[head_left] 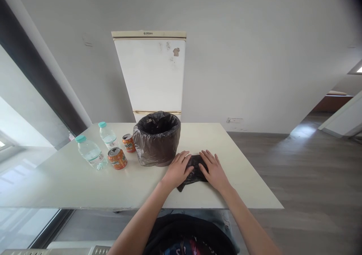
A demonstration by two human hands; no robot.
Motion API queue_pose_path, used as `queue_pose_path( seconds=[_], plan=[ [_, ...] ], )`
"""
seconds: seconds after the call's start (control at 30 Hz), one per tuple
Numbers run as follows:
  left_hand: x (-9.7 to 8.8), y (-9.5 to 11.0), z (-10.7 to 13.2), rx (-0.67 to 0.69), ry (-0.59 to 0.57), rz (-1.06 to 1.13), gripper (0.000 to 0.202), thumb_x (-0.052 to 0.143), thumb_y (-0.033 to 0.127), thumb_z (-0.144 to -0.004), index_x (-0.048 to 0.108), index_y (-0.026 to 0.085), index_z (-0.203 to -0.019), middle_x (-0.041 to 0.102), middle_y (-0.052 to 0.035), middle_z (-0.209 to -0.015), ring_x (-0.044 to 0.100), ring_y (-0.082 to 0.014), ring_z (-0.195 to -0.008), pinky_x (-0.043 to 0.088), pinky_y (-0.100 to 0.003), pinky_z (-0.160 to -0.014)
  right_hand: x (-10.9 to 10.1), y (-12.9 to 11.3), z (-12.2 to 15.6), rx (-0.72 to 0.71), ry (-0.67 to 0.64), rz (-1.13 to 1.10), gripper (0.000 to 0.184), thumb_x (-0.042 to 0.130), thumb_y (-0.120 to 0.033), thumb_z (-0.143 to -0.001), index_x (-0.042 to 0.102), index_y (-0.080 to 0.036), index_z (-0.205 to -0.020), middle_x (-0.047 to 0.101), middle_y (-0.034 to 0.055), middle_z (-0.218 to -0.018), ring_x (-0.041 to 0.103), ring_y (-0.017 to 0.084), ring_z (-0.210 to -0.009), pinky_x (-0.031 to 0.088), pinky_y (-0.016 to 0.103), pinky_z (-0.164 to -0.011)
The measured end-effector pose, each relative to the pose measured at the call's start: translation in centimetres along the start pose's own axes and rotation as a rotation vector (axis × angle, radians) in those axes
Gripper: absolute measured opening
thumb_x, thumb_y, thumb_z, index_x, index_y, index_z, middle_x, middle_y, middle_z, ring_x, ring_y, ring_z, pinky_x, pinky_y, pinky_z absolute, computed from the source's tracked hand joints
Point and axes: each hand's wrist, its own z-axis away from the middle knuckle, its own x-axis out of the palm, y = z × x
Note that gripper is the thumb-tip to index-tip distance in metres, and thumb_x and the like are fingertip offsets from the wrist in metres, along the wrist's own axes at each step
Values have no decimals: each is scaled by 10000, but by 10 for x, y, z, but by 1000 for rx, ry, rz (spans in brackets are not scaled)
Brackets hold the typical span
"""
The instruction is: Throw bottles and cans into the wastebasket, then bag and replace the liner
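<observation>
A black plastic bag point(195, 173) lies flattened on the white table in front of me, partly covered by both hands. My left hand point(178, 168) rests on its left side with the fingers stretched out. Over the right side of the bag, my right hand point(214, 171) lies flat, fingers spread. Just beyond my left hand stands a trash can point(169, 145), lined with a dark bag folded over its rim. What is inside the can is too dark to make out.
Left of the can are two orange soda cans point(117, 158) and two clear bottles point(91, 152) with teal caps. The table point(135, 191) has its near edge by my body. Behind it stands a white refrigerator point(154, 74) against the wall.
</observation>
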Motion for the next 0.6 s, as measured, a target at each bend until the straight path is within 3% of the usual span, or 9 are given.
queue_pose_path(
  seconds=[0.07, 0.17, 0.37, 0.47, 0.6],
  plan=[
    [-17, 7, 10, -37, 26, 32, 359, 404, 319, -1090, 626, 229, -1358, 632, -114, -1392, 593, -262, -1295, 486, -438, -1109, -12, -1, 5, 25, 35, -60, 494, 338, -434, -1082, 643, -214, -1402, 656, 132, -1406, 583, 312, -1320, 427, 521, -1174],
    [-32, 16, 37, -57, -48, 46, 199, 565, 311, -1035, 698, 244, -1167, 677, -79, -1173, 643, -252, -1100, 539, -411, -987, -22, -2, 24, 22, -24, -120, 411, 378, -393, -1071, 719, -222, -1225, 703, 129, -1242, 653, 294, -1140, 551, 459, -1016],
    [-25, 31, 86, -148, -143, 84, 414, 789, 417, -896, 668, 244, -1252, 658, -87, -1236, 614, -295, -1125, 533, -451, -971, -19, -4, 67, -2, -61, -80, 405, 463, -453, -1063, 663, -249, -1350, 624, 132, -1410, 592, 324, -1289, 558, 490, -1047],
    [-25, 38, 101, -89, -193, 113, 506, 841, 449, -842, 661, 263, -1277, 665, -82, -1228, 610, -297, -1117, 519, -453, -974, -24, -8, 82, -24, -132, -83, 425, 465, -483, -1065, 643, -282, -1394, 617, 117, -1432, 592, 311, -1303, 557, 476, -1056],
    [-31, 44, 115, -18, -245, 74, 742, 839, 337, -851, 500, 302, -1510, 658, -85, -1285, 609, -301, -1137, 521, -472, -988, -34, -6, 102, -69, -205, -88, 561, 558, -574, -1010, 558, -322, -1511, 604, 116, -1456, 574, 329, -1326, 548, 494, -1061]
  ],
)
